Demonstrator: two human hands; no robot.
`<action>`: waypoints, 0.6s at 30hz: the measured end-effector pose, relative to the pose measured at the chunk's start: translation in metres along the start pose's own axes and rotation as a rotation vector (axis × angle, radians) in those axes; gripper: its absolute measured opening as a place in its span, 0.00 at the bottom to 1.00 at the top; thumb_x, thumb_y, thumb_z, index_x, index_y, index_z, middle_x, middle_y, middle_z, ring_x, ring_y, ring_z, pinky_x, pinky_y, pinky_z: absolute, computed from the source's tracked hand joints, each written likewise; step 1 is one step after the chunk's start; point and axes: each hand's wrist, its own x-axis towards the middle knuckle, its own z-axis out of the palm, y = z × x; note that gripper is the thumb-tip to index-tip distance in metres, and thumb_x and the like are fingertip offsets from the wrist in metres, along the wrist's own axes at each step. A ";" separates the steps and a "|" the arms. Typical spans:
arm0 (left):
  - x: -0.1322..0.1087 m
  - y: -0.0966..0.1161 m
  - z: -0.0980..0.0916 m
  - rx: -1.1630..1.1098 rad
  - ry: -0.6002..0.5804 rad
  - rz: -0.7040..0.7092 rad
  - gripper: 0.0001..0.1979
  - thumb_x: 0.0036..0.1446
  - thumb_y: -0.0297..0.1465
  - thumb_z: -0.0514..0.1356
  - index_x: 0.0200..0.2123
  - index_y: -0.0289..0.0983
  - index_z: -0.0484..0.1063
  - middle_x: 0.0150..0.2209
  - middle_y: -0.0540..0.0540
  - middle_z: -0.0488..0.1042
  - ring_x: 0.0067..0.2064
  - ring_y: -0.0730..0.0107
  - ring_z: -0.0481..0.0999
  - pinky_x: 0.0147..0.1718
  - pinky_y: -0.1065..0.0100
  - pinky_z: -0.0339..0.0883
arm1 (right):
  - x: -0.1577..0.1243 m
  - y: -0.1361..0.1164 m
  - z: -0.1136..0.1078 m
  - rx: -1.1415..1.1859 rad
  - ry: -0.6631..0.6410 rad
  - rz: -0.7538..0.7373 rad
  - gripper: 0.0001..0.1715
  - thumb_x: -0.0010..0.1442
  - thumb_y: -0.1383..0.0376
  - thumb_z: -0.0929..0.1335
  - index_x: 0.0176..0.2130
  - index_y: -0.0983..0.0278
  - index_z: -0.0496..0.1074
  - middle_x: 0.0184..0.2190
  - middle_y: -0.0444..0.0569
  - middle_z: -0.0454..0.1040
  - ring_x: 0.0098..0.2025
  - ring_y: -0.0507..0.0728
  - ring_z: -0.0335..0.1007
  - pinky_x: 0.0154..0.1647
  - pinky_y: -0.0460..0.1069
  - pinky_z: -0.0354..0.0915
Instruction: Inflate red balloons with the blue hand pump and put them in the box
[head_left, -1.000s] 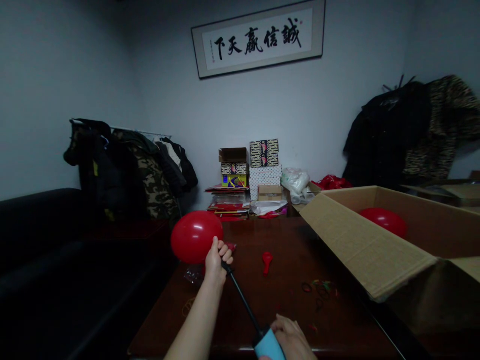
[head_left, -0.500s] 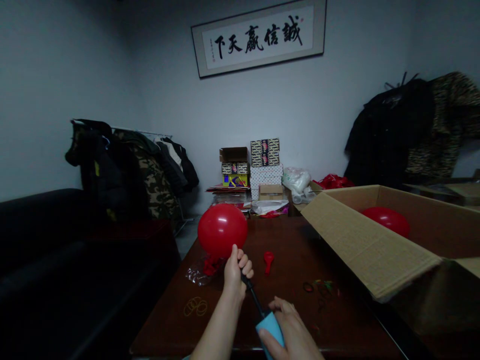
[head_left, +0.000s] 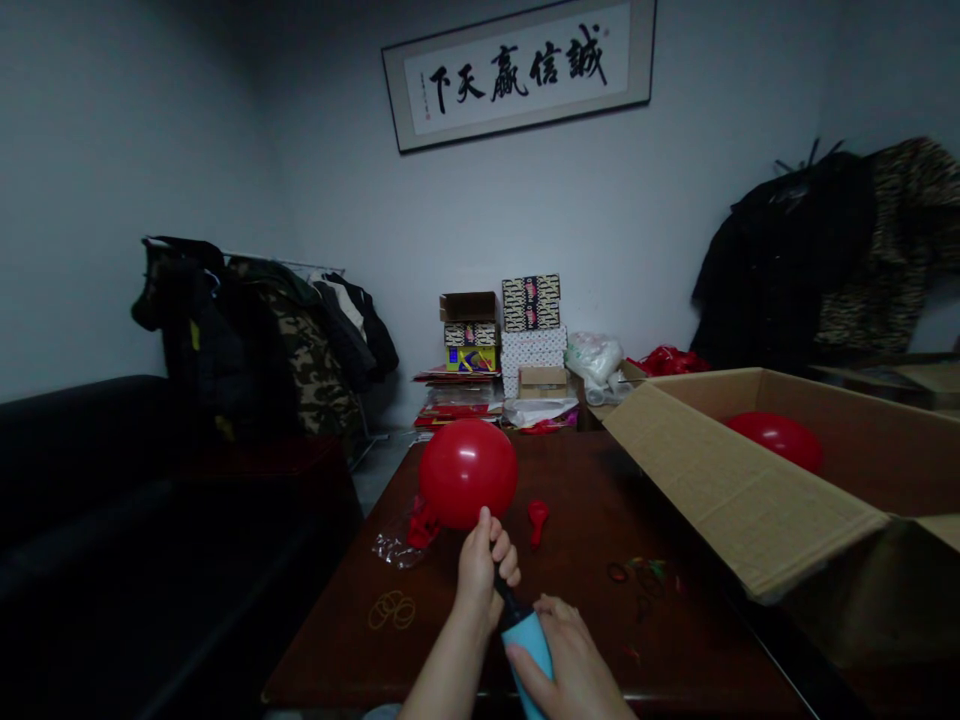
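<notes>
My left hand (head_left: pixel 486 568) is closed around the neck of an inflated red balloon (head_left: pixel 468 474), where it meets the black nozzle end of a hand balloon pump (head_left: pixel 527 650). The neck itself is hidden by my fingers. Lower right, my right hand (head_left: pixel 574 655) wraps the pump's light blue barrel. Only a short length of black shaft (head_left: pixel 508 597) shows between both hands. A flat red balloon (head_left: pixel 537 522) lies on the table to the right of the inflated one. More limp red balloons (head_left: pixel 423 526) lie by a clear plastic bag (head_left: pixel 396 549) on the left.
Thin rubber bands (head_left: pixel 391 610) lie on the brown table (head_left: pixel 450 665). Small dark and coloured bands (head_left: pixel 646 574) lie on its right. An open cardboard box (head_left: pixel 739 490) at the right holds another inflated red balloon (head_left: pixel 777 441). Stacked boxes (head_left: pixel 531 318) stand beyond the table; a black sofa (head_left: pixel 97 540) is at left.
The inflated balloon and my left hand have shifted right and slightly down. My hands are closer together, and less of the pump's black shaft shows. Both grips stay closed.
</notes>
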 end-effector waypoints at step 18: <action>0.050 0.068 -0.041 -0.108 0.101 0.118 0.22 0.52 0.45 0.61 0.23 0.39 0.53 0.15 0.60 0.49 0.13 0.83 0.48 0.13 0.77 0.40 | -0.019 0.019 0.025 0.006 -0.029 0.034 0.35 0.52 0.48 0.67 0.50 0.70 0.70 0.55 0.64 0.66 0.61 0.68 0.56 0.63 0.64 0.45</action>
